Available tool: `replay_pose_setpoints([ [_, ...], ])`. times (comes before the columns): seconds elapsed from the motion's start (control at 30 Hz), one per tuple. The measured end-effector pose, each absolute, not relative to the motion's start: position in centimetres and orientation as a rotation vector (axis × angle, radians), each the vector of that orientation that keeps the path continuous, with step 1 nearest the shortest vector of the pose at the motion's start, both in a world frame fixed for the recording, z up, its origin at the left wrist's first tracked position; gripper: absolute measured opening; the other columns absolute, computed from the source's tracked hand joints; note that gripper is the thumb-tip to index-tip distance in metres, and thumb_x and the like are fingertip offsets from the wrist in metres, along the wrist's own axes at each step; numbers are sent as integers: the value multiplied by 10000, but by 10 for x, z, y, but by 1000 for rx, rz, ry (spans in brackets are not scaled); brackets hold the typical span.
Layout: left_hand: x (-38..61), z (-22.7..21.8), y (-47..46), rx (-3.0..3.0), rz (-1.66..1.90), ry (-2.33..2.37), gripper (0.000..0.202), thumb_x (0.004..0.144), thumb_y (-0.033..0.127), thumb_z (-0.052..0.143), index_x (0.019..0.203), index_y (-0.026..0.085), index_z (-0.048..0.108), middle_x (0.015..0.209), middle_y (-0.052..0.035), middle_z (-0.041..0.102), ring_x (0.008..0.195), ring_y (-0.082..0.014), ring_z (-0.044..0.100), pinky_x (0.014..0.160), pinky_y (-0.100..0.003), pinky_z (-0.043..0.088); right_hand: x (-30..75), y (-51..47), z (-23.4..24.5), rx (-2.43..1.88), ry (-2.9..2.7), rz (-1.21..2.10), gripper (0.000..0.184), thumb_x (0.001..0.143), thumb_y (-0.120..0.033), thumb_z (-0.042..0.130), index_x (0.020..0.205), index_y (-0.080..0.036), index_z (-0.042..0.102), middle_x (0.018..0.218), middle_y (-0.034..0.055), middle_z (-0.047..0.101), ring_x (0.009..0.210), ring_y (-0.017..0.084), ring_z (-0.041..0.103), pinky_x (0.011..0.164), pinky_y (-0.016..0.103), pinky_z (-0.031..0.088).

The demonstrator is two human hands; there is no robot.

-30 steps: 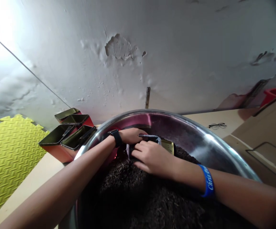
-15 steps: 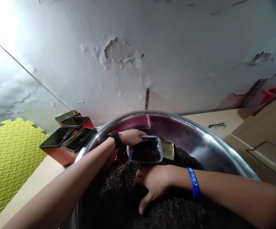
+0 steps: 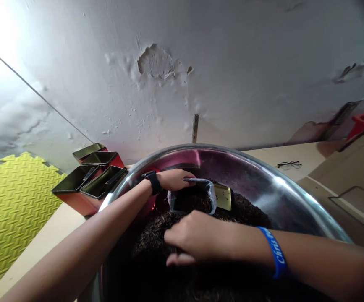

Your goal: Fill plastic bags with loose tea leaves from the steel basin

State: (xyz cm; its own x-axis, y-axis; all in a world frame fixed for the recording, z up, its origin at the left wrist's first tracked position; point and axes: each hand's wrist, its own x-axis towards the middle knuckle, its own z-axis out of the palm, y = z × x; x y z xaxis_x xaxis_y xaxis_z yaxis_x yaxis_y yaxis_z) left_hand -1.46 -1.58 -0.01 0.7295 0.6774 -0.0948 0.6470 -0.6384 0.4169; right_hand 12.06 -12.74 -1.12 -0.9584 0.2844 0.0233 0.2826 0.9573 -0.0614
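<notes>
My left hand, with a dark watch on the wrist, is closed on the far left rim of a plastic-lined box. Dark loose dried leaf, like tea, lies inside the box and around it in a large metal basin. In front of the box is my right hand, its fingers curled and the thumb lower down, above the leaf. What those fingers hold, if anything, is hidden. A gold-coloured tin lid rests on the leaf just right of the box.
Several open red tins stand left of the basin on a pale tabletop. Beyond them is a yellow foam mat. Eyeglasses lie at the right, near a cardboard box. A peeling wall rises behind.
My right hand has risen and shifted slightly left, towards the box's near side, and its thumb has drawn in closer to the fingers. My left hand keeps its hold on the rim.
</notes>
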Motion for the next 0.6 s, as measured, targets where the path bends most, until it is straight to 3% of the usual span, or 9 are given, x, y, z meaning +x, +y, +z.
replay_pose_setpoints([
  [0.17, -15, -1, -17, 2501, 118, 962, 334, 840, 285, 389, 1129, 230, 546, 1049, -20, 613, 868, -151, 547, 738, -220, 399, 131, -85, -18, -863, -2891, -228, 360, 846, -440, 349, 911, -144, 542, 832, 94, 617, 769, 203, 578, 621, 296, 381],
  [0.3, -15, -1, -18, 2522, 71, 959, 405, 779, 144, 396, 1149, 242, 527, 1063, -3, 608, 883, -144, 549, 746, -216, 405, 133, -80, -26, -854, -2900, -329, 301, 822, -387, 415, 944, -150, 554, 908, 109, 598, 838, 217, 553, 701, 325, 387],
  [0.43, -15, 0, -18, 2548, 75, 969, 405, 790, 172, 392, 1172, 234, 511, 1096, -12, 594, 933, -148, 543, 788, -217, 399, 133, -93, -19, -839, -2867, -353, 294, 767, -385, 500, 936, -154, 566, 921, 99, 579, 898, 228, 519, 748, 340, 380],
  [0.6, -15, 2, -20, 2541, 124, 1057, 357, 793, 272, 438, 1132, 231, 544, 1064, -16, 611, 901, -157, 556, 750, -213, 405, 135, -100, -3, -869, -2774, -338, 256, 784, -378, 480, 874, -161, 581, 913, 86, 578, 884, 204, 513, 754, 334, 361],
])
